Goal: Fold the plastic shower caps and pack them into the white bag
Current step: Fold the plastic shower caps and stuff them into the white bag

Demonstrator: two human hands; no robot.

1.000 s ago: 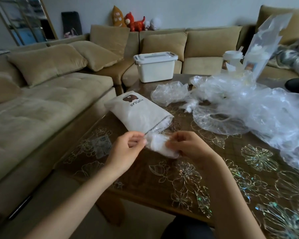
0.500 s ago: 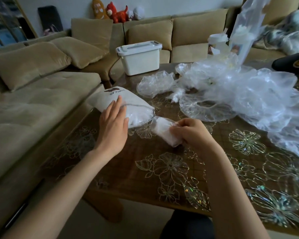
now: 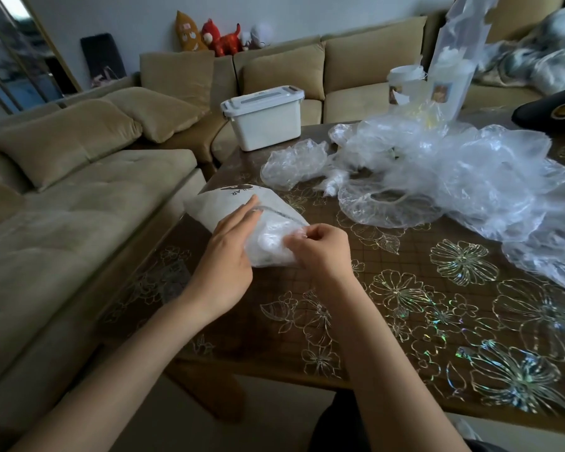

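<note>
Mouth of white bag (image 3: 209,203) faces right hand (image 3: 320,252) pinching folded cap (image 3: 269,244); length runs away-left; left hand (image 3: 229,256) flat on bag, fingers straight

the brown table (image 3: 405,321) in front of me has a pale flower pattern. the white bag (image 3: 216,203) lies on it at the left edge, and a white lidded box (image 3: 265,122) stands at the far left corner. one crumpled shower cap (image 3: 294,164) lies beside a big heap of clear shower caps (image 3: 454,171) that spreads to the right.
</note>
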